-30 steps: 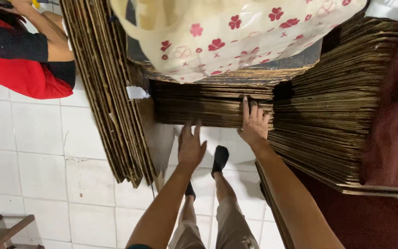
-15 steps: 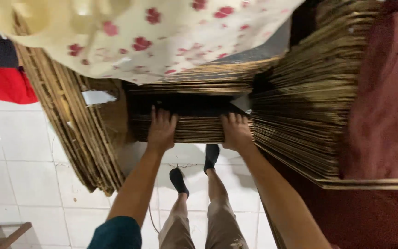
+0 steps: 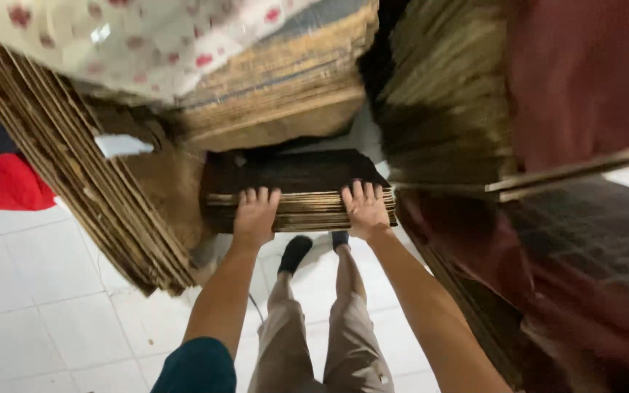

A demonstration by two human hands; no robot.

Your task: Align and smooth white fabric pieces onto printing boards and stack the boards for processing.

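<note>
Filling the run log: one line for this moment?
left hand: on cardboard stack | right hand: on stack | floor: white tile
</note>
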